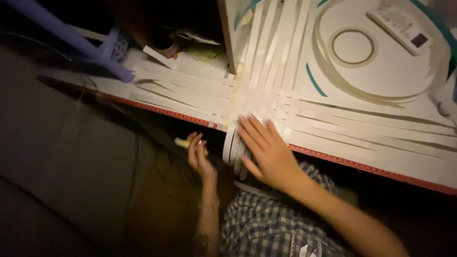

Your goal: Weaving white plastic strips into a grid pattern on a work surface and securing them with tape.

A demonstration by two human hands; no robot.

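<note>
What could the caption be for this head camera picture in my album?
Right hand presses on woven white paper strips at the table edge; left hand holds a small pale stick.

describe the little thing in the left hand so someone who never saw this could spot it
Start at the white table with the red front edge, covered in woven paper strips. Just below that edge, the left hand holds a small pale stick. It is short and rounded, unlike the long flat strips.

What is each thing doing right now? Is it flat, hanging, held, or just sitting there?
Woven paper strips: crossed over and under, lying flat on the table.
Strip ends: hanging over the table edge.
Right hand: open, pressing flat on the weave.
Left hand: closed on a small pale stick.
Tape roll: lying flat.
Remote: lying untouched.
</note>
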